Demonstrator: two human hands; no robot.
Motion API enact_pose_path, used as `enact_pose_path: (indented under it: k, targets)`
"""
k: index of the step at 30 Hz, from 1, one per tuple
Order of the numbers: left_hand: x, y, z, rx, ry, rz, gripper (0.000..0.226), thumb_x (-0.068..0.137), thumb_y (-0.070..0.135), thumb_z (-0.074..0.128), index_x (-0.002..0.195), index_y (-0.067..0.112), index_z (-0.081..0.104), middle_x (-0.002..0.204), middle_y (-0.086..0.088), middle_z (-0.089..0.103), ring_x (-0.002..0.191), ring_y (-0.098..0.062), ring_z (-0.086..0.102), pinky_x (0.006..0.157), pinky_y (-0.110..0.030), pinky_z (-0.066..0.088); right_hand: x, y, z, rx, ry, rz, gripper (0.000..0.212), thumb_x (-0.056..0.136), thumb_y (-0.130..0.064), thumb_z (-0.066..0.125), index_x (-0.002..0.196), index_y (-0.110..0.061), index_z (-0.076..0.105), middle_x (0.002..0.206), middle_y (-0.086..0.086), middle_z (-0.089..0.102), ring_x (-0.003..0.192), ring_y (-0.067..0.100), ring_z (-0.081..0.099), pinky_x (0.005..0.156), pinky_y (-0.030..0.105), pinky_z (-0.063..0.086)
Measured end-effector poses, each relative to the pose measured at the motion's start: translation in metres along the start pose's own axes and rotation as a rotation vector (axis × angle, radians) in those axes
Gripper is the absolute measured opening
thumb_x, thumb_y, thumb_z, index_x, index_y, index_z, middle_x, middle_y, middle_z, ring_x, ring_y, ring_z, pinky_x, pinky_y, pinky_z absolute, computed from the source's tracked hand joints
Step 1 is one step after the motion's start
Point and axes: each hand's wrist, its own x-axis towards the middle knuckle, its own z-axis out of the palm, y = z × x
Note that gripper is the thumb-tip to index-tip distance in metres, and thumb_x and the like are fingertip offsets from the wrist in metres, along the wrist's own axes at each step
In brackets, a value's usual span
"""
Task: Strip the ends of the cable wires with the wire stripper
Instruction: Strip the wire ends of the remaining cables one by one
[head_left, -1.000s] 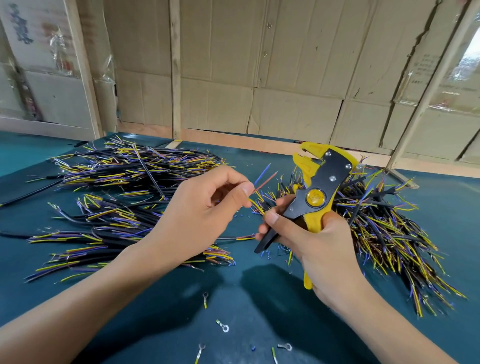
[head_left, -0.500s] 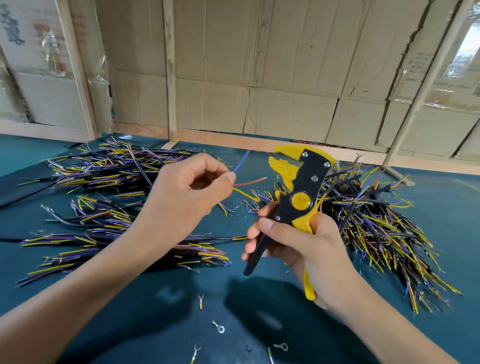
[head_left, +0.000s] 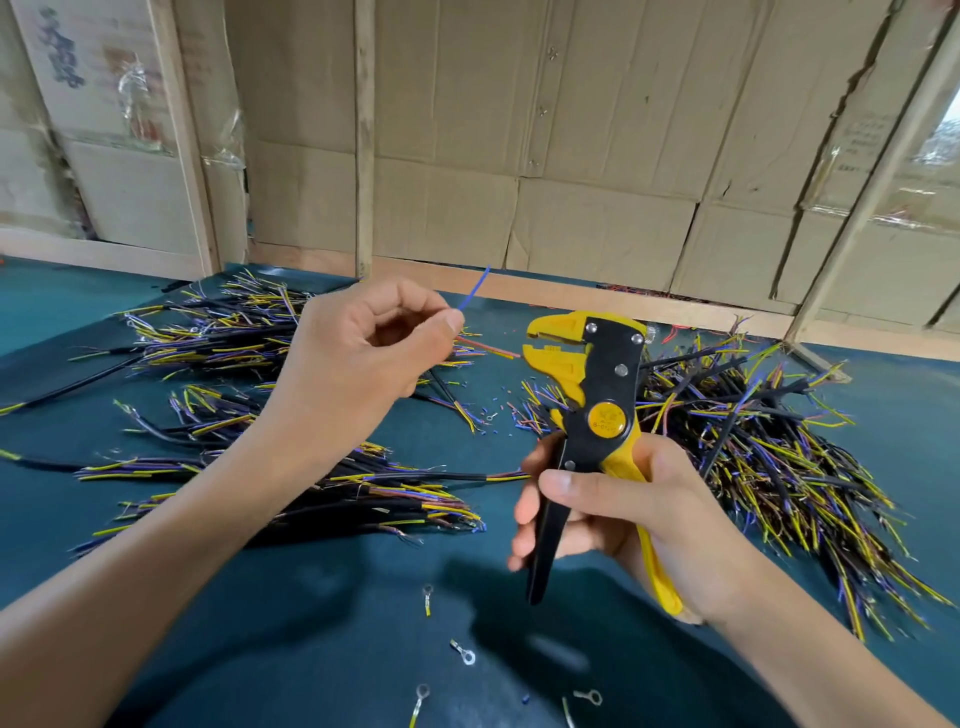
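My left hand (head_left: 358, 358) pinches a cable's thin wires between thumb and forefinger. A blue wire (head_left: 475, 288) sticks up from the pinch, and a red wire (head_left: 491, 348) points right with its tip at the jaws of the wire stripper (head_left: 592, 410). The stripper is yellow and black, held upright by my right hand (head_left: 639, 514), whose fingers curl round its handles. The jaws stand slightly apart. The cable's black sheath is hidden behind my left hand.
Heaps of black cables with yellow, blue and purple wire ends lie on the teal table (head_left: 311, 623): a left pile (head_left: 234, 364), a middle pile (head_left: 363, 499) and a right pile (head_left: 769, 452). Loose ring terminals (head_left: 465, 652) and insulation bits lie near me. Cardboard walls stand behind.
The stripper has tilted upright and its jaws have come up to the red wire's tip. My left hand has kept its pinch, with the blue wire now pointing more upward.
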Motion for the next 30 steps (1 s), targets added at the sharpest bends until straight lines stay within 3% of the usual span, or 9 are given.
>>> enact_pose_path:
  k: [6,14,23,30]
  targets:
    - [0.006,-0.002,-0.003,-0.160,-0.009,-0.094,0.014,0.085,0.014,0.068,0.072,0.013,0.070,0.056,-0.005,0.049,0.042,-0.012,0.032,0.045,-0.022,0.024,0.001,0.002,-0.002,-0.017,-0.017,-0.007,0.018,0.082,-0.013,0.074,0.098,-0.005,0.073,0.086,0.027,0.069,0.072,0.045,0.070,0.073,0.057,0.058]
    - [0.001,-0.002,-0.002,0.026,-0.117,-0.046,0.025,0.079,0.047,0.072,0.082,0.022,0.073,0.053,0.003,0.043,0.050,-0.017,0.035,0.048,-0.026,0.030,0.003,0.006,-0.004,0.003,0.025,-0.023,0.019,0.079,-0.015,0.076,0.097,-0.006,0.074,0.084,0.026,0.068,0.071,0.044,0.069,0.073,0.056,0.058]
    - [0.001,0.003,-0.004,-0.197,-0.270,-0.224,0.015,0.079,0.018,0.076,0.067,0.011,0.069,0.051,0.007,0.031,0.044,-0.014,0.022,0.043,-0.018,0.022,0.001,0.008,-0.008,-0.039,-0.032,-0.047,0.019,0.085,-0.014,0.073,0.101,-0.004,0.071,0.085,0.025,0.067,0.072,0.043,0.069,0.077,0.063,0.058]
    - [0.001,0.011,-0.013,-0.315,-0.413,-0.367,0.029,0.072,0.018,0.079,0.059,0.011,0.055,0.052,0.007,0.031,0.048,-0.013,0.018,0.042,-0.016,0.018,0.001,0.009,-0.009,-0.045,-0.055,-0.060,0.019,0.086,-0.013,0.072,0.102,-0.003,0.070,0.084,0.024,0.067,0.073,0.045,0.068,0.077,0.064,0.057]
